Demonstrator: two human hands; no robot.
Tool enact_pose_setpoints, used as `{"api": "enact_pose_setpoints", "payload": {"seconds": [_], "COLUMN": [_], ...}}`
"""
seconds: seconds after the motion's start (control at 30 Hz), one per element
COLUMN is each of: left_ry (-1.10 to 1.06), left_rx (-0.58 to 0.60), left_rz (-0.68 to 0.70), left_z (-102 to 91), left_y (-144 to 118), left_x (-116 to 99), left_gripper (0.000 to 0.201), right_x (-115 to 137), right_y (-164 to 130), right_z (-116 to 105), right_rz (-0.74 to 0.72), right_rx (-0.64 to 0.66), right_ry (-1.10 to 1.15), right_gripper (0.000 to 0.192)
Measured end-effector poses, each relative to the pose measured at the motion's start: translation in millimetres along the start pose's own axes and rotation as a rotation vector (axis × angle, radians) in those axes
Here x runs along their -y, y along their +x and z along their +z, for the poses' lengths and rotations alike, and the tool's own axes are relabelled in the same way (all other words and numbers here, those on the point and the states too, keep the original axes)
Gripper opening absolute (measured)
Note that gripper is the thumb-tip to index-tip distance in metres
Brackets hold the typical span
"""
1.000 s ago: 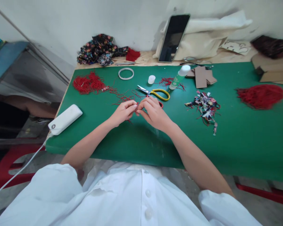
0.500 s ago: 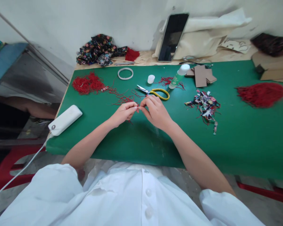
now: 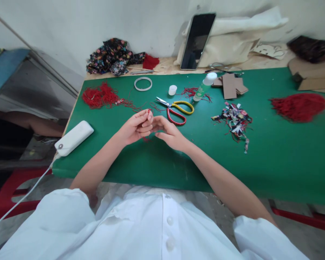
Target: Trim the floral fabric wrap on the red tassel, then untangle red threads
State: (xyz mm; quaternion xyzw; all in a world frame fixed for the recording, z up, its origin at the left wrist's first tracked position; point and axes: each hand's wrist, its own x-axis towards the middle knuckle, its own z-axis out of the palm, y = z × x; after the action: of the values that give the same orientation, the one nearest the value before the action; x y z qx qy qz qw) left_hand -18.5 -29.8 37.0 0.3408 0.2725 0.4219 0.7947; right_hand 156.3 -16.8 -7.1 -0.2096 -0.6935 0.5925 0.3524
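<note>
My left hand is raised over the green table mat, its thumb and forefinger pinching a red cord. A bit of red string shows below the hand, partly hidden. My right hand is close beside it, fingers loosely curved and thumb apart, with its fingertips partly behind the left fingers. Just beyond the right hand lie scissors with one yellow and one red handle, blades spread. Left of them, loose red cords trail from a tangled red bundle.
Behind the hands are a white ring, a white cap and a glue bottle. Fabric scraps, cardboard pieces and another red bundle lie rightward. A phone leans at the back; a white power bank sits left.
Both hands have shifted left. My right hand has come off its pinch at the red cord and loosened, uncovering the scissors' red handle. My left hand has turned, fingertips up, still pinching the cord.
</note>
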Motion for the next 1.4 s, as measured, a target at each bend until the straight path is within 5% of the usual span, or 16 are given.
{"api": "enact_pose_setpoints", "payload": {"seconds": [0.33, 0.6, 0.9, 1.1, 1.4], "left_ry": [0.104, 0.274, 0.073, -0.005, 0.062], "left_rx": [-0.025, -0.328, -0.372, -0.351, -0.226], "left_rz": [0.094, 0.383, 0.393, 0.375, 0.284], "left_z": [-1.9, -3.7, 4.2, 6.6, 2.2], "left_y": [0.5, 6.2, 4.6, -0.4, -1.6], "left_x": [-3.4, -1.8, -10.9, -20.2, -16.2], "left_gripper": [0.027, 0.031, 0.029, 0.034, 0.031], "right_x": [4.7, 13.2, 5.5, 11.2, -11.9], "right_y": [1.3, -0.5, -1.4, -3.4, 0.3], "right_z": [-3.9, -7.1, -5.0, -12.9, -17.7], "right_rz": [0.063, 0.031, 0.045, 0.045, 0.01], "right_rx": [-0.007, 0.012, 0.177, 0.351, -0.12], "right_ry": [-0.307, -0.415, -0.684, -1.145, -1.295], "right_gripper": [0.015, 0.023, 0.02, 0.029, 0.024]}}
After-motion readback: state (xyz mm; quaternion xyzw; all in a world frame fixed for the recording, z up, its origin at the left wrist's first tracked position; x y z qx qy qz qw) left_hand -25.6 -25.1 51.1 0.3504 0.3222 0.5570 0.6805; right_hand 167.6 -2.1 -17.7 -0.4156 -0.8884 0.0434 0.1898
